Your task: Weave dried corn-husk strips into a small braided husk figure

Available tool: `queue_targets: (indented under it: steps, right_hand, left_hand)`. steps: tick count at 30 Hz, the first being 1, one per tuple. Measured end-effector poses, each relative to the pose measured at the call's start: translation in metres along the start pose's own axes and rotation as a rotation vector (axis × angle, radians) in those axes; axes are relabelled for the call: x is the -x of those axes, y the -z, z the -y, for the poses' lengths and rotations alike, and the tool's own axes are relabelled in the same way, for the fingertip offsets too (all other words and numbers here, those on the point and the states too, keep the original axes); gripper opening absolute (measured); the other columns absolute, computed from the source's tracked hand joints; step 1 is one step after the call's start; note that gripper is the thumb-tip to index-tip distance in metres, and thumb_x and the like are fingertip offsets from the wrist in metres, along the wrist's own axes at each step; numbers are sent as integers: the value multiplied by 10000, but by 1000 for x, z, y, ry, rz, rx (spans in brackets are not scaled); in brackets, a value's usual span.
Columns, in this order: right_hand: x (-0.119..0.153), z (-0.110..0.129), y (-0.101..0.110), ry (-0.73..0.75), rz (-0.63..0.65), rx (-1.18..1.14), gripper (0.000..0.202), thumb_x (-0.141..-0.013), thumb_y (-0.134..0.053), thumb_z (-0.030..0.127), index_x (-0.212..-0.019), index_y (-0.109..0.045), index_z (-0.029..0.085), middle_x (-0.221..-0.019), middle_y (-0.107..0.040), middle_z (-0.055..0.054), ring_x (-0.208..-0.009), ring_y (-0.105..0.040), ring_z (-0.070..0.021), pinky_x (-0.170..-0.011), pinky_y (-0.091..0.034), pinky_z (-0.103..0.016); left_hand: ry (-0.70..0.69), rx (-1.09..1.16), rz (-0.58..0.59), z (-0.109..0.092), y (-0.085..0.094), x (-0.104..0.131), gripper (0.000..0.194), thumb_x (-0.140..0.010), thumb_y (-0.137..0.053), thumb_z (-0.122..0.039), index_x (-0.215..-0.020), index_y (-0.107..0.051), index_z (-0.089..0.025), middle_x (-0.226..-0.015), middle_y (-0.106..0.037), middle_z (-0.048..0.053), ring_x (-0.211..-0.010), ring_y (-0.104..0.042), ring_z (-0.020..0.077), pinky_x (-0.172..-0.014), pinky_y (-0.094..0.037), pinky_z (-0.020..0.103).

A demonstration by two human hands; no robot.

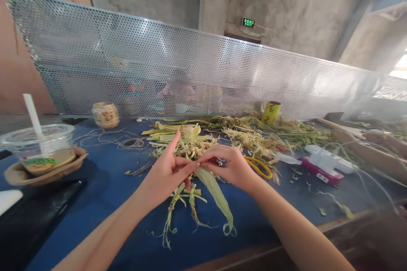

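My left hand (167, 171) and my right hand (230, 165) meet above the middle of the blue table, fingertips touching. Both pinch the upper end of a long pale-green leaf strip (214, 190). Its free end hangs down toward the table's front and curls at the tip. The left index finger points up while the thumb presses on the strip's end. Two small knotted plant-fibre pieces (193, 209) with trailing thin ends lie just below my left hand. Behind the fingers spreads a heap of dry plant scraps (187, 149), partly hidden by my hands.
A lidded plastic cup (41, 139) with a straw sits in a cardboard holder at left, near a black flat object (47, 211). A wrapped jar (105, 115), yellow can (271, 113), yellow ring (262, 169) and pink-white power strip (321, 171) surround the heap. A perforated metal screen (197, 72) stands behind.
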State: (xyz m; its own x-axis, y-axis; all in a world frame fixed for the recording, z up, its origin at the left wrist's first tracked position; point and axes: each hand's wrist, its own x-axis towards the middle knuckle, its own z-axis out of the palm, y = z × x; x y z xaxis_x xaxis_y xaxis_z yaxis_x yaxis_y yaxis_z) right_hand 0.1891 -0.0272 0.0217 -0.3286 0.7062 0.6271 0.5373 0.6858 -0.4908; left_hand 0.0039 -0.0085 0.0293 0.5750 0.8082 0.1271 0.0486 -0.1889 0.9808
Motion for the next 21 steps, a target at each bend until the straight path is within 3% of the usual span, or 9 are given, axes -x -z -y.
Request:
queue_targets:
  steps: [12,17,21]
  right_hand:
    - [-2,0,-6,-232,20,-129,92,-757,-638,231,-801,-690,170,-729,-664,-26,-609,-577,-114,-565,-459,-239]
    - [-1,-1,-8,-203,55,-81,135,-730,-686,279,-807,-697,169,-696,-644,-13,-594,-546,-107,-568,-442,-230]
    - [-1,-2,-5,-121,95,-22,122,-758,-663,258,-811,-703,156,-703,-653,-21,-614,-543,-108,-588,-440,-224]
  left_hand:
    - [2,-91,-58,2,-2,0,1092,-727,-671,-314,-1428,159,-198,-758,-695,21,-545,-585,150,-582,-469,284]
    - [-31,-144,-141,7,-1,-4,1113,-678,-717,-299,-1443,87,-207,-666,-685,-3,-525,-583,166,-549,-459,279]
    - [-15,-148,-121,10,1,-6,1150,-655,-736,-288,-1439,102,-217,-664,-693,-5,-534,-585,169,-564,-468,285]
